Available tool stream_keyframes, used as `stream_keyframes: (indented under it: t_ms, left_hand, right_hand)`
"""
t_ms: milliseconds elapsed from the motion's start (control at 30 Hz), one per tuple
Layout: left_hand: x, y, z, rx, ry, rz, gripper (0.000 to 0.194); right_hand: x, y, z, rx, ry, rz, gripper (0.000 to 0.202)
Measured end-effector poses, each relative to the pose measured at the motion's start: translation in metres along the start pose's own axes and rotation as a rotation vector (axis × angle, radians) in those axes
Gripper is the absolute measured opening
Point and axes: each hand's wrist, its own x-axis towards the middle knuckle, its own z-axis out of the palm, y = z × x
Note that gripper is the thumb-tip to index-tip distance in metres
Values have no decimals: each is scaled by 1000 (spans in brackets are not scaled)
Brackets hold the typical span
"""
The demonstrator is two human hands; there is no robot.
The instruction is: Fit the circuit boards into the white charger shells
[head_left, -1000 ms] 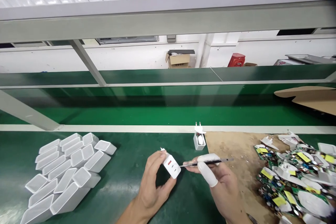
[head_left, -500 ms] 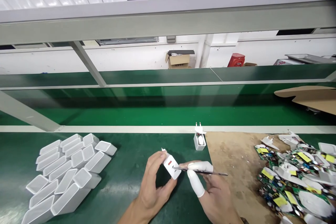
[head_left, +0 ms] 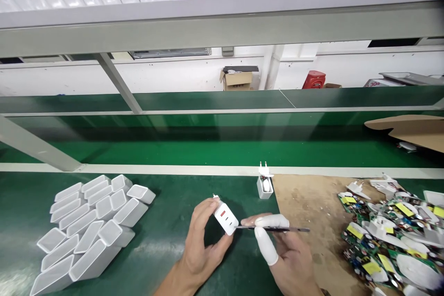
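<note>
- The right hand [head_left: 289, 252] is placed over the desk [head_left: 166, 215], near the left edge of the brown sheet [head_left: 301, 203]; a slim, dark, smooth tool [head_left: 291, 229] is pinched between its thumb and fingers, 2 of its digits being sheathed in matte white covers [head_left: 266, 246].
- By the bare left hand [head_left: 199, 245], a white charger [head_left: 225, 217] is pinched between curled fingers and thumb, above the glossy dark green desk and well short of its back edge.
- The charger is shaped as a rounded block, tilted, with 1 red port and 2 small oval slots in its face; the tool's thin tip is held at its lower right end, though contact cannot be told.
- Toward the desk's left edge, hollow white plastic casings [head_left: 95, 238], straight-walled and thin-rimmed, are packed closely together.
- On the right part of the brown sheet, whose surface is stained, green circuit boards [head_left: 350, 252] are heaped with white plastic plates and yellow patches.
- Just before the desk's back edge, an open white casing [head_left: 265, 189] is set beside the sheet's far left corner, topped by a plug piece with 2 prongs.
- Beyond the pale back edge, a smooth green surface [head_left: 194, 151] is seen, overlapped at right by curved brown cardboard [head_left: 416, 130].
</note>
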Motion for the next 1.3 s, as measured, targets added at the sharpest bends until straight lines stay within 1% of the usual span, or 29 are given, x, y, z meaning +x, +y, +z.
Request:
stream_keyframes:
  t_ms: [167,367,433,567,667,767,833,900,967,1067,1200,1300]
  left_hand:
    - [1,0,-1,5,8,13,82]
    - [-1,-2,-1,18,-7,31,81]
    - [0,-2,-1,23,-7,48,81]
    - [3,-2,-1,37,-12,105,80]
    - [5,0,-2,59,-18,148,79]
    - [5,-1,-2,63,-25,153,79]
    - [4,-3,-1,58,-27,130,81]
    - [2,-5,-1,47,-18,86,82]
    - [1,-5,-1,32,2,37,82]
    - [0,-4,-1,20,24,-11,83]
    - [0,-3,-2,10,32,-26,85]
    - [0,-3,-2,-4,32,-23,86]
  right_hand:
    - [2,4,0,-118,-47,-60,22]
    - [1,0,4,-204,12,-118,21]
    - [0,0,2,-249,7,-115,20]
    - [-1,1,-2,-317,-55,-52,18]
    - [-1,4,-4,-256,-82,7,16]
    - [0,7,-6,-69,-115,144,13]
    - [1,8,-6,111,-72,251,16]
    - [3,6,-5,261,12,305,21]
    - [5,1,-3,325,77,322,22]
    - [9,-8,2,326,135,321,21]
    - [12,-15,6,308,135,253,20]
    - [9,-9,6,266,104,236,21]
